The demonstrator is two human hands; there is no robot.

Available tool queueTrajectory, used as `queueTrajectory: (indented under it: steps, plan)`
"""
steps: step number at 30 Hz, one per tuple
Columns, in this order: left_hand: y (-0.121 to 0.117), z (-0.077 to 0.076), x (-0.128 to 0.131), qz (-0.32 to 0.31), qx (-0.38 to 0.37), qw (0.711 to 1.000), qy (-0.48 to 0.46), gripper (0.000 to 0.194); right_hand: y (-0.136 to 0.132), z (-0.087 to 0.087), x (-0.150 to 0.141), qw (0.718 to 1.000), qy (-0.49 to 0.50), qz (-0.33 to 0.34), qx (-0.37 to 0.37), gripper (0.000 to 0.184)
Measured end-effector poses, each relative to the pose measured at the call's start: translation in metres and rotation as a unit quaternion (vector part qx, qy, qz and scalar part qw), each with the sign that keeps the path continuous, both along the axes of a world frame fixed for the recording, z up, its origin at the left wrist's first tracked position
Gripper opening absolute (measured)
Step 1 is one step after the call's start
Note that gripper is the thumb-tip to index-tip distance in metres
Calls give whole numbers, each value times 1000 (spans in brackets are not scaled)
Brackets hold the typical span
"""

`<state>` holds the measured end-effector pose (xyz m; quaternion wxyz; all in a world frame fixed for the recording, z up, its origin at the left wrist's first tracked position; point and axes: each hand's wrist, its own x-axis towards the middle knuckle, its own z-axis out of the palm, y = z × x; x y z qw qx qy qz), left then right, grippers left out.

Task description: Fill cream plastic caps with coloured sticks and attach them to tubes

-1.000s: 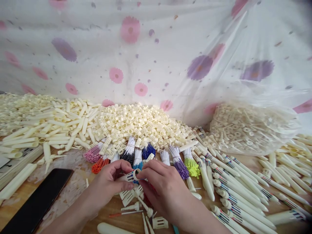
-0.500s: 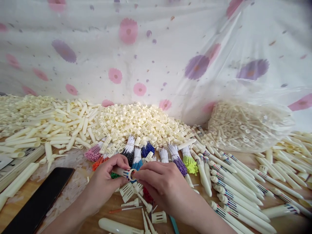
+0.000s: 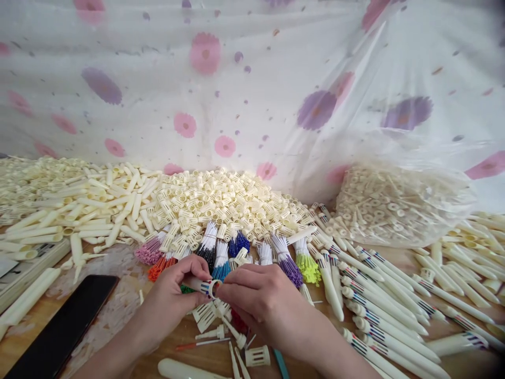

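My left hand (image 3: 179, 297) is closed around a cream multicolour pen (image 3: 205, 287), its slotted, open-ended top facing right and showing coloured sliders. At that open end are the pinched fingers of my right hand (image 3: 264, 300); anything between them is hidden. Behind both hands lie bundles of thin white refills with coloured tips, among them purple (image 3: 287, 258), lime (image 3: 306, 261), light blue (image 3: 222, 263) and pink (image 3: 152, 247). Below the hands are loose slotted collars (image 3: 258, 356), pointed tips (image 3: 236, 360) and a cream pen barrel (image 3: 189, 369).
Slotted collars (image 3: 221, 197) are heaped at the back centre, with barrels (image 3: 114, 197) to their left. On the right lie rows of pens with coloured sliders (image 3: 390, 337), below a clear bag of small parts (image 3: 398, 205). A black phone (image 3: 63, 326) rests at left; a flowered sheet (image 3: 252, 79) hangs behind.
Both hands stay together at the pen's open end, with only small shifts. The pen has moved slightly left in view, and its open end has turned a little. The camera view has shifted slightly.
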<state>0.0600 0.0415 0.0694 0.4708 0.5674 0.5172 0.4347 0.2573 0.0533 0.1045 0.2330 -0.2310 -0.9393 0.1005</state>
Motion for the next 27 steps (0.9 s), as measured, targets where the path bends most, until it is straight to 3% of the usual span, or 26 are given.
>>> queueTrajectory:
  steps: [5, 11, 16, 21, 25, 27]
  plan:
    - [4, -2, -1, -10, -9, 999, -46, 24, -1, 0, 1, 1000, 1, -3, -2, 20]
    - [8, -1, -7, -57, -2, 985, -164, 30, -2, 6, 12, 996, 85, -26, -31, 18]
    - [9, -2, -19, -88, -4, 975, -205, 33, 1, 3, 10, 995, 59, -63, -43, 18]
    - [0, 4, -36, -58, -6, 985, -160, 32, 3, -22, -4, 993, 22, -109, -45, 30]
    - [-13, 0, -53, 3, -12, 989, -149, 30, -4, -38, -6, 991, -60, -91, -83, 37]
    - [-21, -6, -58, 42, -24, 989, -137, 29, -11, -42, -9, 987, -113, -71, -84, 31]
